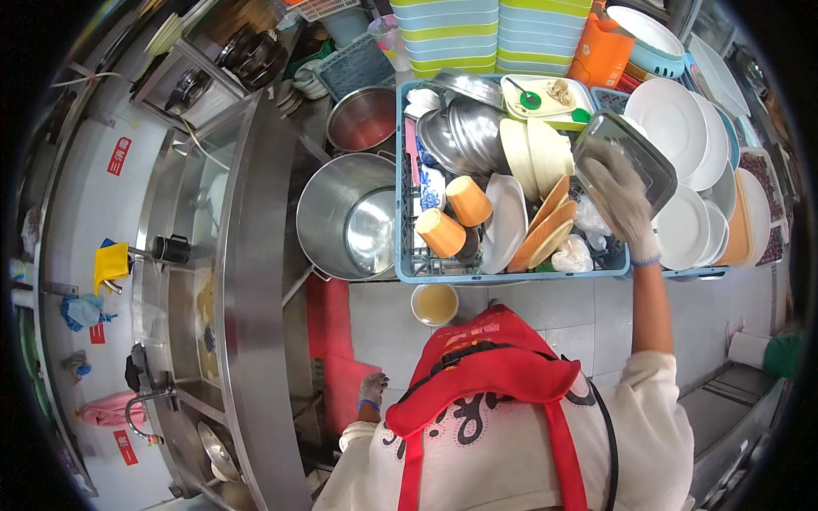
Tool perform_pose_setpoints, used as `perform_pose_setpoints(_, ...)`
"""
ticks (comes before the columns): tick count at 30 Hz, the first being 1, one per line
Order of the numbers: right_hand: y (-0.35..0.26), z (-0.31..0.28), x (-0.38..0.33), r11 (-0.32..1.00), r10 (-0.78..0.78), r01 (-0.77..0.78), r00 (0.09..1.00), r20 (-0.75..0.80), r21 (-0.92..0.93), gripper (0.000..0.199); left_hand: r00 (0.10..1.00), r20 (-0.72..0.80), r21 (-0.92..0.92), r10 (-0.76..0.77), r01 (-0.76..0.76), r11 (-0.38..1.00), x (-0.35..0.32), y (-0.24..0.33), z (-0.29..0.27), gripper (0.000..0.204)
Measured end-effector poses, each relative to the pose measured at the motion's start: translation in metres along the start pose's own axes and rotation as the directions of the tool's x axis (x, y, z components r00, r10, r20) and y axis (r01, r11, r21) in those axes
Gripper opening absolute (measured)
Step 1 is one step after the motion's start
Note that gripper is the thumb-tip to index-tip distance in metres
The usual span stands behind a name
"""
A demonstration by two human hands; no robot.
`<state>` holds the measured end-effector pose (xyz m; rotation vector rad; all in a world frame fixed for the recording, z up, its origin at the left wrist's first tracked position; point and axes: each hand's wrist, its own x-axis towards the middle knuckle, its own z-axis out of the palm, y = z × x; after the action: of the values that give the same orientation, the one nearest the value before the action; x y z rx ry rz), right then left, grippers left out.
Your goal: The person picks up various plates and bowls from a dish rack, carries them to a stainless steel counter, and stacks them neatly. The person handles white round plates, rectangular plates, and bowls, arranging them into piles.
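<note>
One arm (650, 311) outstretched, right hand (619, 192) against grey container (652, 166).

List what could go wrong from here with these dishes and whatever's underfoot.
The dark container could slip, since only the gloved right hand is on it, and strike the tilted orange plates in the blue crate. The white plates lie overlapping beside it, so a bump might slide them. The white tub of cloudy liquid stands on the floor and could be kicked over.
</note>
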<state>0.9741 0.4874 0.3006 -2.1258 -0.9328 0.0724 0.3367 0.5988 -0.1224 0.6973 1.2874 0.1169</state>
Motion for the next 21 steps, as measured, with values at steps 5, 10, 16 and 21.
perform_pose_setpoints(5, 0.022, 0.059, 0.04, 0.967, -0.016, 0.047, 0.992, 0.123, -0.249, 0.06, 0.993, -0.106, 0.099, 0.049, -0.038, 0.994, -0.011, -0.001, 0.028, 0.016)
perform_pose_setpoints(10, -0.009, 0.093, 0.055, 0.868, -0.094, 0.213, 0.957, 0.274, -0.449, 0.071, 0.974, -0.15, 0.073, 0.168, -0.158, 0.985, -0.019, -0.027, 0.031, 0.018)
perform_pose_setpoints(16, -0.015, 0.119, 0.07, 0.794, -0.12, 0.288, 0.938, 0.326, -0.536, 0.073, 0.976, -0.219, 0.108, -0.019, 0.043, 0.993, 0.004, -0.042, 0.024, 0.019)
perform_pose_setpoints(21, -0.005, 0.125, 0.073, 0.73, -0.124, 0.294, 0.945, 0.303, -0.617, 0.074, 0.991, 0.012, 0.238, 0.134, -0.133, 0.962, 0.025, -0.042, 0.014, 0.017)
